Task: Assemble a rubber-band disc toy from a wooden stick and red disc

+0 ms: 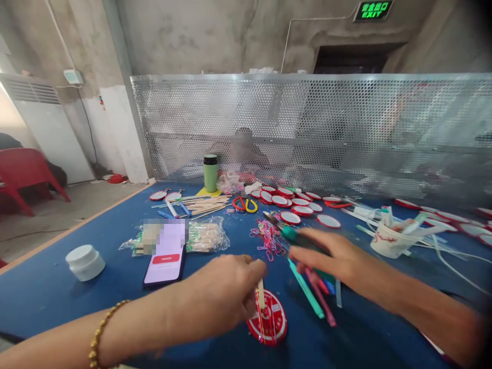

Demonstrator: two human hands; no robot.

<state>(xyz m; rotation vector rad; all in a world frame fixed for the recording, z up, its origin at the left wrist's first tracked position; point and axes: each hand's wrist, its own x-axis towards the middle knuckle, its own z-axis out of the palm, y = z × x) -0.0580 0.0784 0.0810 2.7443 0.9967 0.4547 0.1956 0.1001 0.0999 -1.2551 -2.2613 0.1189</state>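
My left hand point(234, 292) is closed, its fingertips pinching a flat wooden stick point(261, 296). The stick's lower end meets a round red disc point(273, 322) with white print, and thin coloured bands run across the disc. To the right, my right hand point(326, 253) is around green-handled pliers point(291, 233), slightly blurred, their dark metal jaws pointing up and left. Below that hand lie a turquoise pen point(306, 289) and a dark pink pen point(322, 302). Just beyond the jaws is a tangled pile of coloured rubber bands point(268, 238).
Left of my hands are a phone point(166, 256), bagged sticks point(207, 236) and a white jar point(85, 262). Loose sticks point(207, 205), a green bottle point(210, 174) and several white-faced red discs point(302, 210) lie farther back. A cup of pens point(392, 243) stands right, before a perforated metal panel point(307, 128).
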